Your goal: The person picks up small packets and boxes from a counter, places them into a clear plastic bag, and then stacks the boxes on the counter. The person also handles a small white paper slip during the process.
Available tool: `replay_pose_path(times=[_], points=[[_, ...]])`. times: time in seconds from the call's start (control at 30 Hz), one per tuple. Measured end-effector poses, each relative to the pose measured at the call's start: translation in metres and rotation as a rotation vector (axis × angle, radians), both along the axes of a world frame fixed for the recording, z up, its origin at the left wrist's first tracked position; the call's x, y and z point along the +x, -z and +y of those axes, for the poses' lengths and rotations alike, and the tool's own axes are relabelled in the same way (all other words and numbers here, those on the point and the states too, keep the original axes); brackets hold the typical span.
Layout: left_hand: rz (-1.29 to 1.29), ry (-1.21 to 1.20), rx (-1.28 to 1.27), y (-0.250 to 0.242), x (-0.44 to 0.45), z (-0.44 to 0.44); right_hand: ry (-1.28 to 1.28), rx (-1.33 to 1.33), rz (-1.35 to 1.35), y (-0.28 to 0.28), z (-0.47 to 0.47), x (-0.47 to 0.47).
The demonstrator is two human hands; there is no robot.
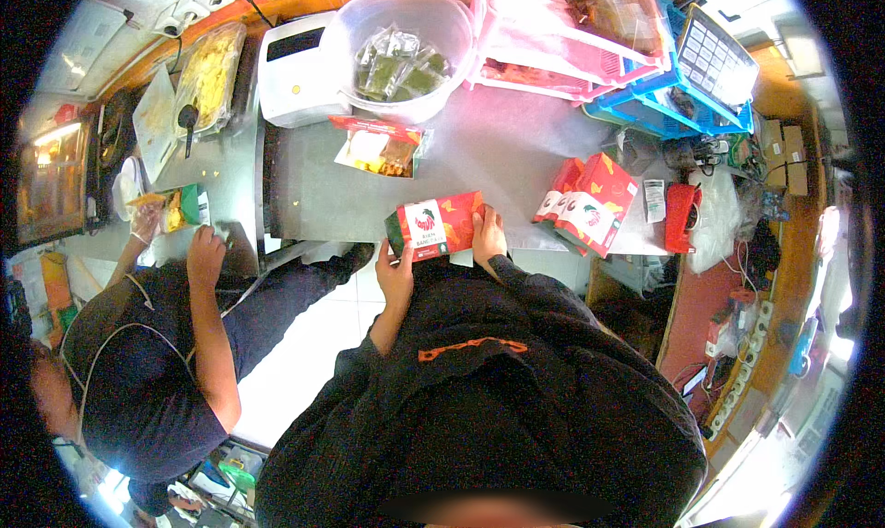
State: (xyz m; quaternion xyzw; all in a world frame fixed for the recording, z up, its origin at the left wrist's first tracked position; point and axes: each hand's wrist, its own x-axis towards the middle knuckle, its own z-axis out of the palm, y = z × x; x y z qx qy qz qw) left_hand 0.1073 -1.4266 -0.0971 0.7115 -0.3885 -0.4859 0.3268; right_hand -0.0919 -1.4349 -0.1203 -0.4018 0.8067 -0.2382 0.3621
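A red and green printed cardboard food box (444, 225) lies at the front edge of the steel counter, between my hands. My left hand (395, 268) grips its left end, with fingers at the lower corner. Around its right end my right hand (488, 232) is closed, fingers on the top edge. Beyond it, an open food box (382, 147) shows rice and other food inside. To the right, several red boxes (588, 203) lean together on the counter.
A clear tub (408, 106) of small green packets stands at the back beside a white device (294, 71). Pink (546, 44) and blue baskets (664, 113) are at the back right. On the left, a co-worker (138, 362) handles another food box (181, 208).
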Motion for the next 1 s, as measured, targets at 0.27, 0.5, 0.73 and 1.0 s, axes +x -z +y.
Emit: replay_pose_path(times=[0.27, 0.5, 0.73, 1.0], points=[[0.67, -0.115, 0.181, -0.004, 0.001, 0.0, -0.031, 0.146, 0.176, 0.007, -0.008, 0.008], [0.84, -0.177, 0.156, 0.017, 0.01, 0.005, 0.048, 0.08, 0.097, 0.016, -0.01, 0.009], [0.296, 0.125, 0.283, 0.036, 0.027, 0.003, 0.057, 0.104, 0.191, 0.008, -0.016, 0.018], [-0.847, 0.997, -0.538, -0.016, -0.023, -0.074, -0.218, 0.11, 0.322, -0.001, -0.061, -0.001]])
